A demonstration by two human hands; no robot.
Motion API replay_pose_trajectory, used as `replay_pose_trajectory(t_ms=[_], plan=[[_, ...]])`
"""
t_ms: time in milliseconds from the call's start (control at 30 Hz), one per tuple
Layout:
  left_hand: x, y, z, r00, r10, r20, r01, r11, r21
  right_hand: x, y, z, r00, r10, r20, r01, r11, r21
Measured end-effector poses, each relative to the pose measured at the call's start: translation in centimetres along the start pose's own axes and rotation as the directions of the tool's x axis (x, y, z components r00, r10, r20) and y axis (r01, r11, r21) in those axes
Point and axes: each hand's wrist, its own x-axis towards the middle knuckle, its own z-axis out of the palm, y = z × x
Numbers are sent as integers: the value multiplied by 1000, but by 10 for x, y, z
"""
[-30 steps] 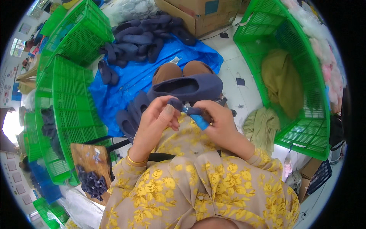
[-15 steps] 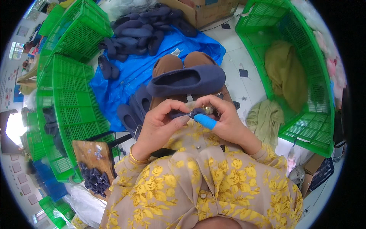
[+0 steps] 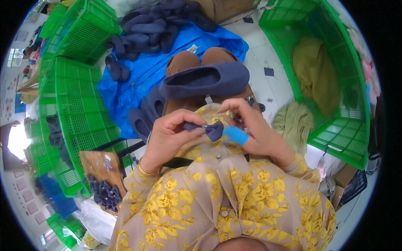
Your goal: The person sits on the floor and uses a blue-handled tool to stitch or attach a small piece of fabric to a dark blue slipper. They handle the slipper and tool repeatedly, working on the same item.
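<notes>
A dark blue fabric bow [image 3: 214,131] is pinched between the thumb and fingers of my left hand [image 3: 169,136], above my lap. My right hand [image 3: 255,129] is just to its right, apart from the bow, with blue tape round the thumb. Its fingers are curled, and something small and gold-coloured shows by them, too unclear to name. Across my thighs, beyond both hands, rests a dark blue slip-on shoe [image 3: 234,82] with its toe to the right. More dark blue shoes [image 3: 138,121] stand against my left leg.
Many dark blue shoes [image 3: 146,28] are heaped on a blue sheet [image 3: 138,96] ahead. Left of me, a wooden board [image 3: 97,161] carries a pile of bows [image 3: 104,194]. Green crates [image 3: 83,104] line the left; another crate [image 3: 293,88] at right holds olive cloth [image 3: 314,75].
My right hand has moved off the bow to the right, its taped thumb now apart from it. The left hand keeps its pinch, and more of the bow shows.
</notes>
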Motion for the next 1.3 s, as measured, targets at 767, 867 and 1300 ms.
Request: replay_pose_trajectory(t_ms=[767, 867, 1300], plan=[[-10, -12, -2, 989, -29, 148, 39, 997, -69, -9, -2, -11, 918, -251, 307, 339, 898, -280], [-11, -14, -2, 988, -21, 153, 34, 996, -83, -9, -7, -14, 918, -187, 350, 293, 914, -281], [-8, -6, 0, 970, -95, 226, 98, 995, -4, -1, -14, -17, 874, -154, 462, 337, 876, -345]])
